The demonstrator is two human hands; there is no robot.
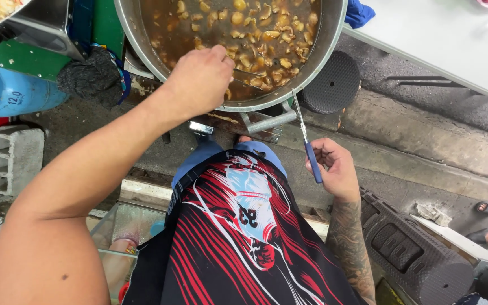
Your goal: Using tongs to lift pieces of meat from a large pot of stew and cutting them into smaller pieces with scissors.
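- Scissors (306,141), blue-handled, sit in the right hand (334,169) just below the big pot (142,34), blades slightly parted and pointing up at its rim; fingers are curled closed through the handle.
- Left hand (199,79) reaches over the near rim of the pot, fist closed on a metal utensil (249,79) dipped in the brown stew (244,28).
- Judging by this, the step is fishing a piece up for cutting; next calls for lifting it clear and bringing the blades to meet it.
- Left of the pot, a dark cloth (94,76) lies bunched.
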